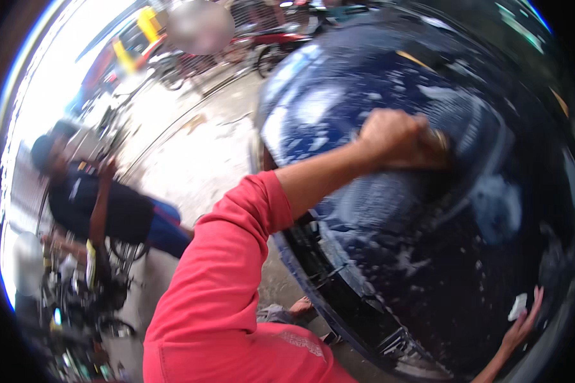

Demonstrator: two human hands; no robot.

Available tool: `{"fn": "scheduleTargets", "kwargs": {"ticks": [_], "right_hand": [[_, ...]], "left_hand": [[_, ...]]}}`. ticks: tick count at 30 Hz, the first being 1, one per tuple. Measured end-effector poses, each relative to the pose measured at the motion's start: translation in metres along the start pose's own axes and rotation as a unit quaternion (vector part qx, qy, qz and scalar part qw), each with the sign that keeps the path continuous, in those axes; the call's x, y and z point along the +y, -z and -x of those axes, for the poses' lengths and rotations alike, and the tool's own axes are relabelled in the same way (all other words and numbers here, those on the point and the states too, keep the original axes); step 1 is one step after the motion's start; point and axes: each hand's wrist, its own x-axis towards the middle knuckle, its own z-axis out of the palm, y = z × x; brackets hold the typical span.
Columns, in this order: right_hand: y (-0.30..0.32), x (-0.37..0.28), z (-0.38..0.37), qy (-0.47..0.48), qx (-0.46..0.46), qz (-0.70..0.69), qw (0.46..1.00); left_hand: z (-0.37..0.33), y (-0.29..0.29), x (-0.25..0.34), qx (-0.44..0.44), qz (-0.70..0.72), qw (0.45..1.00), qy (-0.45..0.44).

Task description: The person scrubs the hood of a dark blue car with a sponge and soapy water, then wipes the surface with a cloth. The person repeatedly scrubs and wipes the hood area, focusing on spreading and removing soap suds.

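Note:
A dark blue car hood (390, 268), streaked with whitish foam, fills the right half of the head view. My left hand (399, 140), at the end of a red sleeve, is closed on a tan sponge-like pad (439, 142) pressed to the foamy middle of the hood. Fingers and motion blur hide most of the pad. Down at the lower right, my right hand (524, 325) rests with fingers stretched out near the edge of the hood. Beside its fingers is a small white patch (517, 306), whose kind I cannot make out.
A person in dark clothes (102, 204) stands at the left, near parked motorcycles (70, 300). A red motorcycle (275, 41) stands farther back. Below the hood's edge is the car's dark front opening (351, 287). Someone's foot (300, 306) shows on the ground nearby.

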Motion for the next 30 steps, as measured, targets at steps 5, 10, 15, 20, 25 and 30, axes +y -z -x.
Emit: {"fn": "scheduleTargets", "kwargs": {"ticks": [5,10,15,20,25,30], "right_hand": [[0.008,0.011,0.041,-0.131,0.002,0.015,0.991],[0.0,-0.004,0.035,-0.125,0.008,0.051,0.991],[0.004,-0.018,0.024,-0.137,0.026,0.021,0.99],[0.006,-0.007,0.025,-0.143,0.037,0.003,0.989],[0.006,-0.009,0.027,-0.159,0.047,-0.014,0.986],[0.005,-0.019,0.025,-0.16,0.041,-0.008,0.986]], "left_hand": [[-0.222,-0.062,0.027,0.015,-0.011,0.998,0.054],[-0.083,-0.018,0.034,0.005,-0.006,0.999,-0.047],[0.103,0.04,0.015,0.0,0.06,0.985,-0.163],[-0.073,-0.01,0.041,-0.014,-0.041,0.991,-0.128],[-0.246,-0.073,0.1,-0.005,-0.05,0.998,-0.049],[-0.083,-0.024,0.089,-0.004,0.006,0.992,-0.125]]}}
